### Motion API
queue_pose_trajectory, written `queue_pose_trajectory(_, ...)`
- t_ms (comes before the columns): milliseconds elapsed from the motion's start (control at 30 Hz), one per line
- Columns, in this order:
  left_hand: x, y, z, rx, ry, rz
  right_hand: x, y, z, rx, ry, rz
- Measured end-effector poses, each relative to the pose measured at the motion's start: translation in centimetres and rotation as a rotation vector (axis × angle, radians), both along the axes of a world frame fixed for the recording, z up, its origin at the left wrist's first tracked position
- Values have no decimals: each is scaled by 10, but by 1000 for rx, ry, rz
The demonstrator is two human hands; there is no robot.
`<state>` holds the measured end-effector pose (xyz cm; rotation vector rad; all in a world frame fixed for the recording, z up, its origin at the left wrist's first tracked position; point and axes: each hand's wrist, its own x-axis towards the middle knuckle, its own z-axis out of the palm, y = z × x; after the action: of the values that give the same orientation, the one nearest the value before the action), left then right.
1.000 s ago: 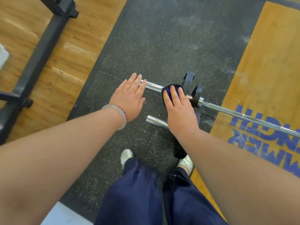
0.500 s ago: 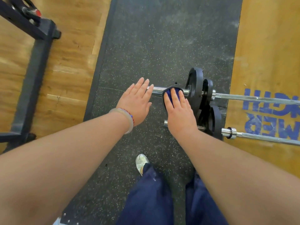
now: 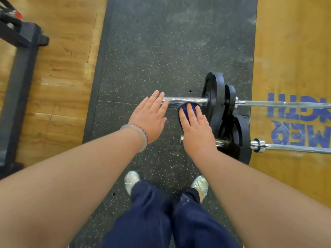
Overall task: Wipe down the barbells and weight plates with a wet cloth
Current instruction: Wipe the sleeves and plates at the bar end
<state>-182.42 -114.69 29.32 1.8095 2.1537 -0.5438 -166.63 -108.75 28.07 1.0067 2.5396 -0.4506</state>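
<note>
Left hand: my left hand [image 3: 150, 116] is flat, fingers straight and close together, holding nothing; the fingertips reach the free end of the far barbell's sleeve, though I cannot tell whether they touch it
Right hand: my right hand [image 3: 196, 129] lies palm down with straight fingers pressing the cloth, not curled round it
Cloth: the blue cloth [image 3: 185, 108] is a small folded pad under my right fingers, set against the near side of the far sleeve, just beside the big plate
Far barbell: the far barbell [image 3: 186, 100] has its chrome sleeve over the black rubber mat [image 3: 161, 51] and its shaft running right over the wooden platform [image 3: 295, 51]; it carries a large weight plate [image 3: 214, 93] with a smaller plate [image 3: 230, 97] touching it on the shaft side
Near barbell: the near barbell [image 3: 295, 149] lies parallel, closer to my feet, with one black plate [image 3: 240, 140] on it; my right wrist hides part of its sleeve
Step in hand: I judge that I am wiping the bare sleeve of the far barbell, from the plate outward
Done so far: nothing here shows which surfaces are already wiped; no wet streak or change in the shine marks any part as clean
Left to do: by my reckoning most of the job, namely the faces and rims of all three plates, both long shafts, and the near barbell's sleeve and collar
Progress: early, as far as I can judge
</note>
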Motion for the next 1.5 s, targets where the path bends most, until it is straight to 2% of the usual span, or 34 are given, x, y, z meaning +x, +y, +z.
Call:
queue_pose_trajectory(300,-14,15,-116,-42,-44,-138,-6,-4,-113,52,-73,-198)
queue_pose_trajectory(467,-29,22,-197,-19,-17,-187,-26,14,-189,131,-43,-295)
queue_pose_trajectory(667,-36,50,-283,150,-28,-190,-43,59,-276,340,67,-341)
queue_pose_trajectory(800,-31,75,-327,271,-30,-137,-55,79,-318,354,201,-346)
queue_pose_trajectory(1033,-24,96,-360,448,-41,-26,-52,85,-360,468,550,-355)
queue_pose_trajectory(1167,-28,94,-362,469,-30,-47,-43,101,-363,560,543,-308)
queue_pose_trajectory(1333,-33,105,-355,493,-19,-73,-49,111,-361,610,555,-504)
queue_pose_trajectory(1400,-38,107,-360,510,16,-76,-67,104,-364,605,577,-434)
queue_pose_trajectory(1500,-41,103,-371,596,33,-112,-72,104,-369,648,661,-211)
